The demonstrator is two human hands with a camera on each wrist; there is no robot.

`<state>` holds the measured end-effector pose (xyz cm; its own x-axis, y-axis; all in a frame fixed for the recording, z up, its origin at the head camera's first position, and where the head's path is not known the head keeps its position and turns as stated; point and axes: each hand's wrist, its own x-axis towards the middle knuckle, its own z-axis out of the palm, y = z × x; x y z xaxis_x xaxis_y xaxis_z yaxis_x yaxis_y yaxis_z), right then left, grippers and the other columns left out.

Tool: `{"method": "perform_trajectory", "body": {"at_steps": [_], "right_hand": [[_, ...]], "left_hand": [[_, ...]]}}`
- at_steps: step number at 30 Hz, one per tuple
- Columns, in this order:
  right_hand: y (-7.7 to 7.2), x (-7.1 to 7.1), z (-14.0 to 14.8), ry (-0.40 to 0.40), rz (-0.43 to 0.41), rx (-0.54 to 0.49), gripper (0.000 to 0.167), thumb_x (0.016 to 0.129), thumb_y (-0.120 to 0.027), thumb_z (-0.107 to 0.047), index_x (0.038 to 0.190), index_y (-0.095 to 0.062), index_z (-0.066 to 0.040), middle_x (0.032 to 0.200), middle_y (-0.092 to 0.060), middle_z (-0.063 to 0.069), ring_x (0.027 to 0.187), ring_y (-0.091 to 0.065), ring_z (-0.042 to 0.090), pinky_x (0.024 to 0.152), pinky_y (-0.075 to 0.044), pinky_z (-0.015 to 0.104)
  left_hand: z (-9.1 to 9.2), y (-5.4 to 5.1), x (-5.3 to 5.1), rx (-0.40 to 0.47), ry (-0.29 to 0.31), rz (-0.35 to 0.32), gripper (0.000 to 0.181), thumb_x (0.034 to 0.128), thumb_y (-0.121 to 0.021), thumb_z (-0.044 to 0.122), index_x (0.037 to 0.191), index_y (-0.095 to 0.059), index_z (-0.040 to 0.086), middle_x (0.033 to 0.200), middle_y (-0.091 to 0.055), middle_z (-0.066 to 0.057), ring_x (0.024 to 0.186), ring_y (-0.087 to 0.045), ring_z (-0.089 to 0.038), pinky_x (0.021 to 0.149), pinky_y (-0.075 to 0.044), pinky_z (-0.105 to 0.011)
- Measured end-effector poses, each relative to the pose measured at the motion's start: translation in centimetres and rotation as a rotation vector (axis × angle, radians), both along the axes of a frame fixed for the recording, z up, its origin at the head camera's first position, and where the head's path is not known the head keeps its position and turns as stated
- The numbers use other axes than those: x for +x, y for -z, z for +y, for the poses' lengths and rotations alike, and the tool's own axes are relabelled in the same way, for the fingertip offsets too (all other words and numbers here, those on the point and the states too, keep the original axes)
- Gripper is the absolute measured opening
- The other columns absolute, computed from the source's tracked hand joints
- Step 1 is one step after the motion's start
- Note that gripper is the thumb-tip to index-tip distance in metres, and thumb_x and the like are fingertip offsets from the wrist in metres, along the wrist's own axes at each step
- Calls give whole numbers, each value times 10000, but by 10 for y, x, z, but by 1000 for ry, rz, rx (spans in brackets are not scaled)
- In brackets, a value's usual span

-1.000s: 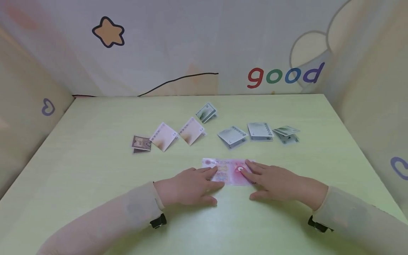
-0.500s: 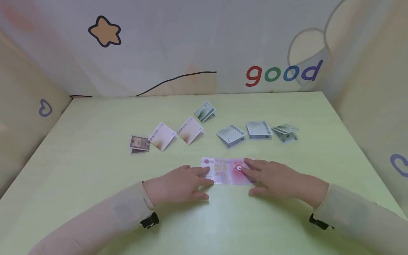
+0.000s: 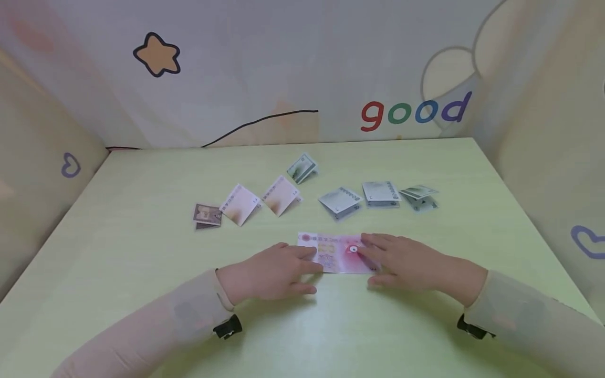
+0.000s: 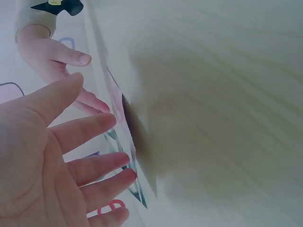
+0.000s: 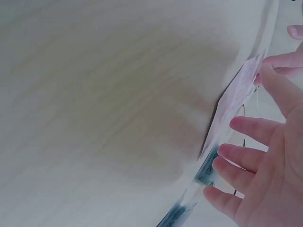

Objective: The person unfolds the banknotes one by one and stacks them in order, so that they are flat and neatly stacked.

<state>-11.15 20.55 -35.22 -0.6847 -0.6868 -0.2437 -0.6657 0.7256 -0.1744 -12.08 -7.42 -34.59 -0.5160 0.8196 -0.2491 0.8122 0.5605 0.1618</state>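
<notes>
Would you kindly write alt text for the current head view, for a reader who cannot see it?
A person's left hand and right hand reach over opposite ends of an unfolded pink banknote on a pale green table. Beyond it lie seven folded banknotes, before a backdrop reading "good".

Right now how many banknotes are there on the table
8: pink note nearest; behind, left to right: brown note, two pale notes, rear green note, three grey-green notes. Others may be hidden.
</notes>
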Motion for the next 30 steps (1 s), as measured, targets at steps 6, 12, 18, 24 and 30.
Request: {"method": "perform_trajectory", "body": {"at_steps": [6, 12, 18, 24, 30], "right_hand": [[-3, -2, 1, 23, -12, -17, 712, 878, -577, -479, 1426, -378, -71, 1470, -322, 163, 1335, -294, 350, 1033, -302, 502], [-5, -2, 2, 42, -6, -39, 691, 884, -581, -457, 1430, -378, -84, 1467, -332, 151, 1326, -311, 349, 1027, -312, 499], [-6, -1, 2, 63, -24, -59, 685, 884, -587, -445, 1429, -381, -85, 1460, -345, 144, 1317, -326, 350, 1017, -327, 498], [-4, 1, 4, 94, -52, -65, 683, 883, -583, -452, 1425, -388, -85, 1459, -346, 144, 1318, -322, 356, 1015, -326, 506], [-5, 1, 5, 89, -58, -81, 669, 892, -573, -446, 1423, -390, -82, 1460, -343, 148, 1316, -322, 363, 1017, -318, 514]], "left_hand": [[6, -5, -8, 77, -25, 19, 460, 928, -534, 431, 1310, -554, 177, 1367, -489, -77, 1261, -440, -230, 998, -377, -411], [16, -10, -26, 232, -182, -76, 433, 913, -593, 350, 1281, -574, 123, 1299, -549, -36, 1199, -495, -191, 995, -383, -344], [23, -5, -45, 407, -344, -140, 400, 875, -662, 283, 1228, -607, 104, 1225, -598, 3, 1142, -529, -148, 964, -403, -300], [29, 6, -60, 558, -383, -172, 389, 845, -701, 217, 1210, -620, 109, 1220, -605, -4, 1151, -521, -162, 969, -399, -301], [36, 15, -73, 619, -435, -223, 396, 848, -696, 237, 1222, -614, 138, 1276, -567, -5, 1182, -498, -167, 974, -394, -301]]}}
